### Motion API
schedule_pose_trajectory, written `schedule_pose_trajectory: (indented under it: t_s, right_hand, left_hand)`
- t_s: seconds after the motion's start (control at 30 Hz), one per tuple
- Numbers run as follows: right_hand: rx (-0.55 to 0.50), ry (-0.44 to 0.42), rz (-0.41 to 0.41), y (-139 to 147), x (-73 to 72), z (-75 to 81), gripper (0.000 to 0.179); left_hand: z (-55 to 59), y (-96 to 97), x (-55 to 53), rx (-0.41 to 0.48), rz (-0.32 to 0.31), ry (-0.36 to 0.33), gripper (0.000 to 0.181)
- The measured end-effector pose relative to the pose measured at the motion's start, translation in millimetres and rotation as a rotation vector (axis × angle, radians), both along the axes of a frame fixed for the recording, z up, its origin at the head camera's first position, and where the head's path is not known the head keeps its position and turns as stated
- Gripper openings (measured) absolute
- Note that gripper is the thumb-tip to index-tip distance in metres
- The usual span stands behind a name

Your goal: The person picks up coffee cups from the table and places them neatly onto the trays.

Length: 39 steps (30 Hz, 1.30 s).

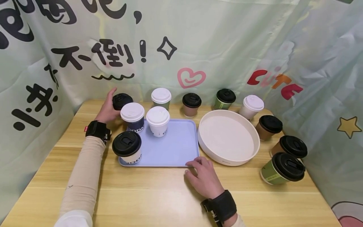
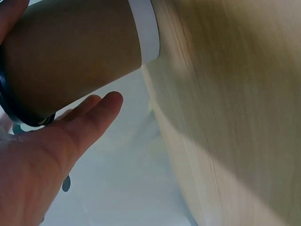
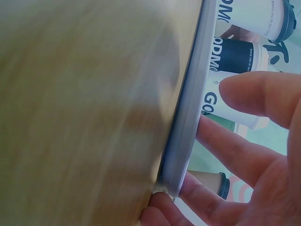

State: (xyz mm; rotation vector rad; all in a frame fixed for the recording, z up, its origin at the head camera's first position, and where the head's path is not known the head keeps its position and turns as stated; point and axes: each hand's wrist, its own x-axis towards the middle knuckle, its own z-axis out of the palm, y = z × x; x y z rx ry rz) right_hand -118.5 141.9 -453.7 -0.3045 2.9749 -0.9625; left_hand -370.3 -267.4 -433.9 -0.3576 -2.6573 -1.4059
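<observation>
At the back left, my left hand [image 1: 107, 108] is around a brown paper cup with a black lid [image 1: 122, 101]. In the left wrist view the brown cup [image 2: 80, 56] stands between the thumb side and outstretched fingers [image 2: 96, 117], which show a gap below the cup. My right hand [image 1: 204, 176] touches the front right corner of a blue tray [image 1: 175, 145] with its fingertips, the thumb free. On the tray's left part stand a black-lidded white cup [image 1: 127, 148], a navy cup with a white lid [image 1: 132, 116] and a white cup [image 1: 158, 121].
A round cream tray [image 1: 228, 138] sits right of the blue one. Behind and right stand several lidded cups, among them a green-and-white-lidded cup [image 1: 161, 97], a small brown cup [image 1: 191, 104] and a green cup [image 1: 280, 168] near the right table edge. Printed cloth [image 1: 227, 41] hangs behind.
</observation>
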Motion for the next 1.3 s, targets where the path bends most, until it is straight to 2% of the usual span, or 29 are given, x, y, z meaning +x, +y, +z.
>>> schedule_pose_trajectory:
  t_s: [0.23, 0.53, 0.9, 1.07, 1.2, 1.3]
  right_hand:
    - [-0.002, -0.005, -0.003, 0.2, -0.4, -0.4, 0.025]
    - [0.006, -0.004, -0.007, -0.5, 0.3, 0.6, 0.024]
    - [0.005, 0.007, -0.002, 0.2, 1.0, 1.4, 0.024]
    - [0.003, 0.016, -0.002, 0.1, 1.2, 1.0, 0.024]
    - [0.001, 0.005, -0.005, -0.3, 0.8, 0.6, 0.024]
    - [0.000, -0.002, -0.009, -0.5, 0.5, 0.7, 0.024]
  left_hand:
    - [-4.5, 2.8, -4.2, 0.004, 0.009, 0.016, 0.107]
    - [-7.1, 2.5, -5.6, -0.052, 0.012, 0.055, 0.103]
    - [-11.0, 1.8, -4.2, -0.099, 0.000, 0.037, 0.092]
    - [-12.9, -0.5, 1.8, -0.084, 0.031, 0.033, 0.091]
    - [-12.8, -3.3, 13.0, -0.068, 0.083, 0.038, 0.092]
    - [-7.3, -5.1, 23.2, -0.043, 0.143, 0.033, 0.095]
